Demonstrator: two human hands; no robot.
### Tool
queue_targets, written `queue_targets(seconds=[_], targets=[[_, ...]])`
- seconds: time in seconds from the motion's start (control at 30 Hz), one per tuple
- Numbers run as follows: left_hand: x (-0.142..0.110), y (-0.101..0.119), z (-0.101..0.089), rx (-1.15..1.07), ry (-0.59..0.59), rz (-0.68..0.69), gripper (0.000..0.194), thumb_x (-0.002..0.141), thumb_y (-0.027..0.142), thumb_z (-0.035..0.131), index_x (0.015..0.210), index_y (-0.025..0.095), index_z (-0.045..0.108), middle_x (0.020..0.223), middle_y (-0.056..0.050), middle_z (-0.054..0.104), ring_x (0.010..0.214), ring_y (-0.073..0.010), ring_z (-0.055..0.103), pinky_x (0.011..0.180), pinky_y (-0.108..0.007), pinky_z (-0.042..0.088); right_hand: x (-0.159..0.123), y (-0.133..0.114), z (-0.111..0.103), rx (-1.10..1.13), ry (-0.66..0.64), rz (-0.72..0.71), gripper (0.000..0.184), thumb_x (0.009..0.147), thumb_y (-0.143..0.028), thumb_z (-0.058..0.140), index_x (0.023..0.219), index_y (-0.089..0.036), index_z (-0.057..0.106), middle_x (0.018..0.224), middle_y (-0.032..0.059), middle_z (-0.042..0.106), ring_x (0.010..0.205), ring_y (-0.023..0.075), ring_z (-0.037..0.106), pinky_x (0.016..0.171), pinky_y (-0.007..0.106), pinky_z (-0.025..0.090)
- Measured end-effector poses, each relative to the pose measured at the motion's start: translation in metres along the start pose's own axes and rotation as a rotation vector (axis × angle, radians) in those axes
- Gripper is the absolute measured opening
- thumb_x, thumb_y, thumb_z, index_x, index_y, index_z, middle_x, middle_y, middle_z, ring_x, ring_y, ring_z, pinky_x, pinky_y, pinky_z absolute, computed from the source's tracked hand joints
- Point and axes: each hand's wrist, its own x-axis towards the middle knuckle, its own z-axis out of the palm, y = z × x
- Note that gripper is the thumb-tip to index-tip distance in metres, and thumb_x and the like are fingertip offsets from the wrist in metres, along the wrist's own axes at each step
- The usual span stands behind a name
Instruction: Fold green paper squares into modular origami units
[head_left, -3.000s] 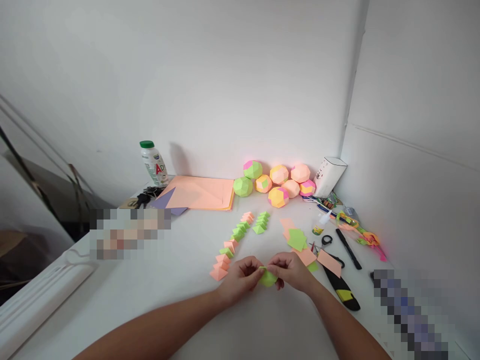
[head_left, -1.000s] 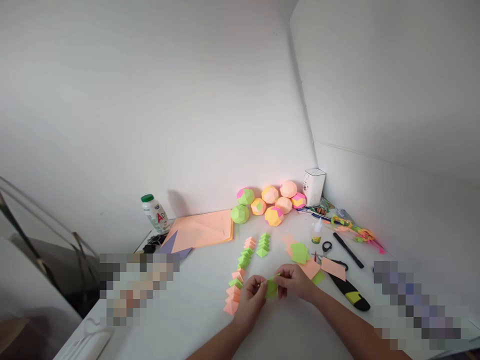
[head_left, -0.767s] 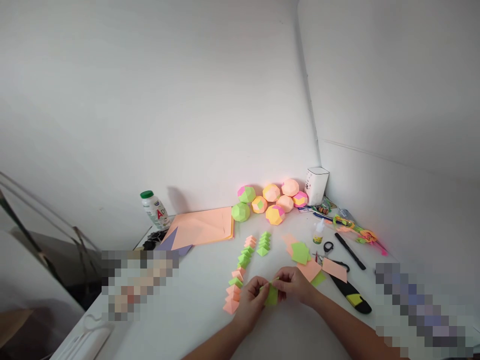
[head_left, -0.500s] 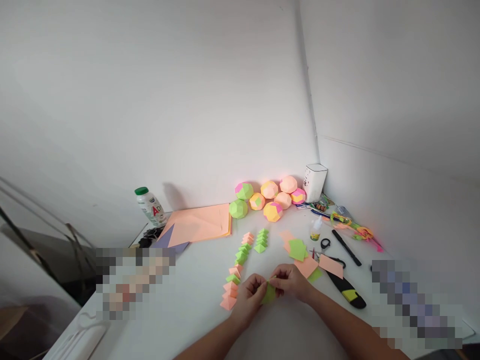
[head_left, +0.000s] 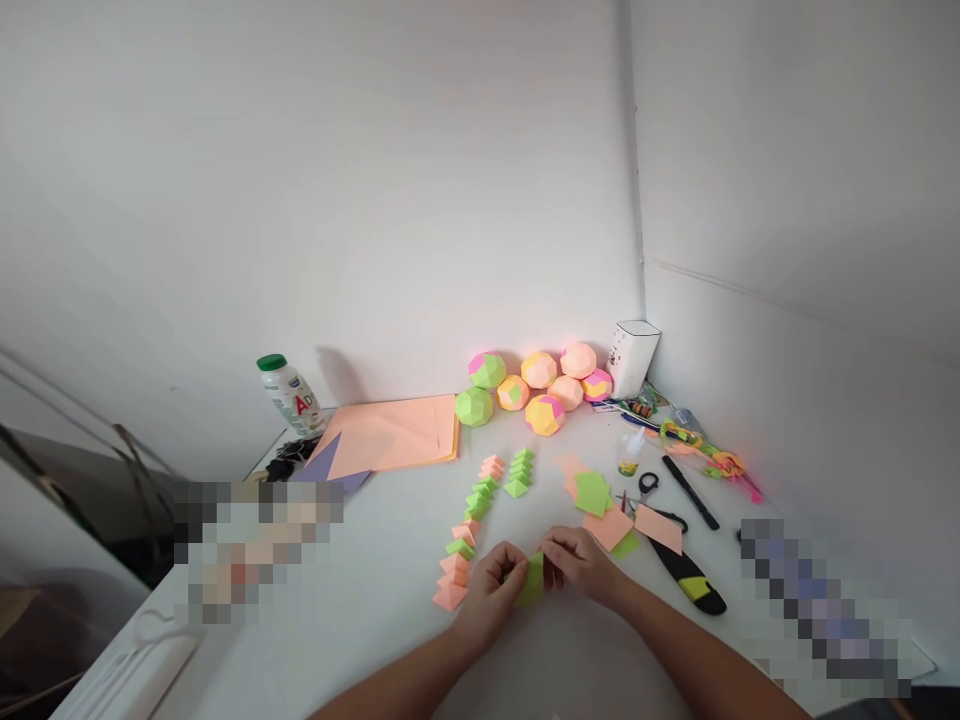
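Between my hands is a small piece of green paper (head_left: 532,582), low over the front of the white table (head_left: 300,620). My left hand (head_left: 491,590) pinches its left side between thumb and fingers. Fingers of my right hand (head_left: 576,562) close on its upper right edge. Beside my left hand runs a row of folded peach and green paper pieces (head_left: 452,597), with a shorter row of green folded pieces (head_left: 519,475) behind. Flat green and peach paper cutouts (head_left: 592,494) lie past my right hand.
Several faceted paper balls (head_left: 545,414) sit by the wall beside a white box (head_left: 634,355). On the right lie scissors (head_left: 649,484), a black and yellow cutter (head_left: 690,580), a black pen (head_left: 690,492) and a glue bottle (head_left: 630,455). Peach sheets (head_left: 390,435) and a green-capped bottle (head_left: 291,398) are left.
The view has shifted slightly. Both hands still hold the green paper, and more of its face now shows between them.
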Motion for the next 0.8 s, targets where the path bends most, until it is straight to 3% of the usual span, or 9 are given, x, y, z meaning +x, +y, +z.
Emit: queue_targets(seconds=[0.13,0.3,0.47,0.57,0.67,0.8], targets=[[0.000,-0.002,-0.001,0.036,-0.012,-0.010,0.032,0.078,0.047,0.058,0.069,0.017,0.049,0.062,0.002,0.052,0.058,-0.0115,0.045,0.055,-0.023,0.034,0.000,0.006,0.001,-0.011,-0.008,-0.013,0.025,0.076,-0.039,0.063,0.072,-0.015,0.059,0.056,-0.0018,0.056,0.049,0.0114,0.055,0.048,0.021,0.042],[-0.002,0.004,0.000,0.063,-0.049,-0.012,0.033,0.077,0.047,0.059,0.068,0.017,0.050,0.063,0.001,0.055,0.058,-0.0120,0.046,0.055,-0.023,0.035,-0.001,0.008,0.005,-0.091,-0.006,-0.051,0.018,0.076,-0.029,0.059,0.067,-0.014,0.062,0.056,0.0000,0.058,0.052,0.0122,0.056,0.049,0.021,0.042],[-0.003,0.006,0.001,0.008,-0.040,-0.066,0.036,0.073,0.050,0.061,0.065,0.018,0.047,0.052,0.007,0.043,0.046,-0.0079,0.035,0.045,-0.020,0.026,-0.001,0.002,-0.001,-0.111,0.100,-0.076,0.013,0.071,-0.020,0.057,0.060,-0.014,0.060,0.052,-0.0010,0.055,0.048,0.0116,0.053,0.048,0.022,0.041],[-0.003,0.001,0.000,-0.066,-0.026,-0.099,0.033,0.075,0.047,0.059,0.064,0.019,0.045,0.048,0.009,0.038,0.040,-0.0060,0.028,0.041,-0.019,0.020,0.000,0.000,-0.011,-0.060,0.162,-0.079,0.012,0.071,-0.020,0.057,0.059,-0.015,0.056,0.051,-0.0028,0.050,0.046,0.0105,0.049,0.046,0.022,0.041],[-0.002,-0.004,-0.002,-0.124,-0.021,-0.058,0.029,0.079,0.042,0.056,0.065,0.018,0.046,0.055,0.006,0.048,0.040,-0.0056,0.033,0.042,-0.020,0.022,0.001,-0.001,-0.020,0.004,0.202,-0.091,0.013,0.072,-0.022,0.057,0.061,-0.016,0.054,0.052,-0.0039,0.046,0.046,0.0099,0.047,0.046,0.021,0.040],[-0.002,-0.002,-0.003,-0.166,-0.025,-0.021,0.025,0.082,0.043,0.055,0.079,0.018,0.052,0.059,0.006,0.047,0.045,-0.0068,0.038,0.047,-0.021,0.027,0.001,0.001,-0.019,0.060,0.164,-0.081,0.015,0.074,-0.026,0.057,0.063,-0.016,0.055,0.054,-0.0035,0.047,0.047,0.0105,0.049,0.048,0.022,0.042]])
